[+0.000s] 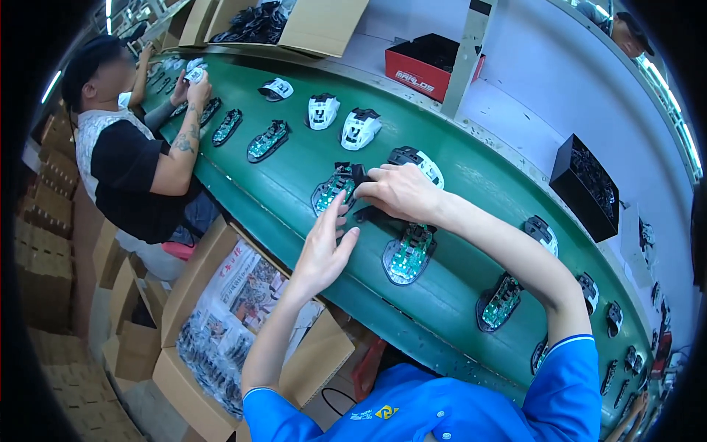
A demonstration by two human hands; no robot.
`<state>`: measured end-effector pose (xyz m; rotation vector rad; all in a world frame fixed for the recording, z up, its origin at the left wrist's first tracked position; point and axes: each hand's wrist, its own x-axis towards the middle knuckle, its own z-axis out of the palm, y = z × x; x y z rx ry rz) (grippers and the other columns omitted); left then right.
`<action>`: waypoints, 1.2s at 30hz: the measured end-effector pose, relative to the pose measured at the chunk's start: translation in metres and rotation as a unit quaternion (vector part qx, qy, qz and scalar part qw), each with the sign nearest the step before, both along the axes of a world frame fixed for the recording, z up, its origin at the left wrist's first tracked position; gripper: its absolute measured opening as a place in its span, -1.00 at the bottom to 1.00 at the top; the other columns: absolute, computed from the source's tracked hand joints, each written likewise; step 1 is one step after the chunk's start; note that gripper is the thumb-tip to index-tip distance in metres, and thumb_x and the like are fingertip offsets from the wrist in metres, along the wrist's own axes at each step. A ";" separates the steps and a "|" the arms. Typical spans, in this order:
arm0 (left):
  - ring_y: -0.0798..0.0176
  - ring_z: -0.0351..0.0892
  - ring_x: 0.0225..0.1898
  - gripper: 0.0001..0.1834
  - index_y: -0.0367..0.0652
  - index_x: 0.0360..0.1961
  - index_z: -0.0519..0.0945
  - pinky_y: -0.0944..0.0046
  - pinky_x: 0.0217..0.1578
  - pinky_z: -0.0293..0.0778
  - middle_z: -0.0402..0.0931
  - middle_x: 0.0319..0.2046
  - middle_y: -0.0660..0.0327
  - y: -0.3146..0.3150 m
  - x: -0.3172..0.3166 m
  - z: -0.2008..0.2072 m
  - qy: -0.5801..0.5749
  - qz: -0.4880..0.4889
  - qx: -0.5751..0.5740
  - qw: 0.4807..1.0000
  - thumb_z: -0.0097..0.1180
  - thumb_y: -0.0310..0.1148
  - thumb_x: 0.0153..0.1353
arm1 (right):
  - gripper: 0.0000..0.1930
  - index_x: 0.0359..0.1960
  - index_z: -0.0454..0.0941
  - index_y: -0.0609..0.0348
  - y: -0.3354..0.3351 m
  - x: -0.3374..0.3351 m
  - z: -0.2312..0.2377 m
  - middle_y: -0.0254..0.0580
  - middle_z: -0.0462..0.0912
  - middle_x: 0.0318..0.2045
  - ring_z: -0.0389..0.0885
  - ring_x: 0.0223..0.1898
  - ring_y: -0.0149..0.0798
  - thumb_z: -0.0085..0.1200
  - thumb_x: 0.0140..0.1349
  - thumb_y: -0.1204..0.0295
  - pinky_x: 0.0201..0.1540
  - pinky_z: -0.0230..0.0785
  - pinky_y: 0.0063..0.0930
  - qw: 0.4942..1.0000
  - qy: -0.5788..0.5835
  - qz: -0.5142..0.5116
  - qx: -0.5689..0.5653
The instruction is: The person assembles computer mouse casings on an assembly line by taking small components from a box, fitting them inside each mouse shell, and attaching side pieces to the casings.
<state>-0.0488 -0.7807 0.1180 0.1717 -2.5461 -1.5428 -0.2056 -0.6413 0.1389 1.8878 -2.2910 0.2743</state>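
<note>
On the green bench, a computer-mouse base with a bare circuit board lies before me. My left hand is beside its near edge, thumb apart and fingers stretched out; whether a fingertip touches the board I cannot tell. My right hand reaches over from the right, fingers pinched on a small black part at the board's right side. Beneath that hand lies a dark piece, mostly hidden. Just behind is a white and black mouse shell. Closer to me sits another mouse base with a green board.
More mouse bases and white shells line the green bench. A red box and a black box stand along the back. At left a co-worker holds a white shell. An open carton stands below the near edge.
</note>
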 end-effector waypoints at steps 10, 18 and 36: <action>0.27 0.51 -0.07 -0.53 -0.21 0.22 0.29 0.35 -0.18 0.49 0.42 0.01 0.07 -0.033 -0.004 0.059 0.100 0.097 0.037 0.990 -0.04 -0.45 0.27 | -0.30 0.18 0.15 0.04 -0.002 -0.001 0.005 0.01 0.58 -0.36 0.58 -0.36 0.09 0.24 0.01 0.31 -0.34 0.41 -0.12 0.982 -0.161 -0.096 -0.017; 0.27 0.53 -0.09 -0.55 -0.21 0.20 0.32 0.37 -0.21 0.49 0.44 -0.02 0.10 -0.022 -0.028 0.081 0.107 0.068 0.009 0.992 -0.04 -0.45 0.26 | -0.16 0.16 0.23 0.24 0.002 -0.011 0.009 0.05 0.56 -0.52 0.59 -0.34 0.09 0.37 -0.15 0.17 -0.30 0.42 -0.17 0.970 -0.212 -0.118 -0.013; 0.33 0.53 -0.19 -0.52 -0.19 0.15 0.37 0.32 -0.19 0.47 0.54 -0.20 0.16 -0.011 -0.108 0.084 0.034 -0.057 -0.145 0.987 0.08 -0.37 0.19 | -0.66 -0.31 0.41 0.38 0.017 0.009 -0.003 0.14 0.57 -0.47 0.60 -0.32 0.09 0.17 0.10 0.30 -0.26 0.46 -0.12 0.962 -0.233 -0.142 0.033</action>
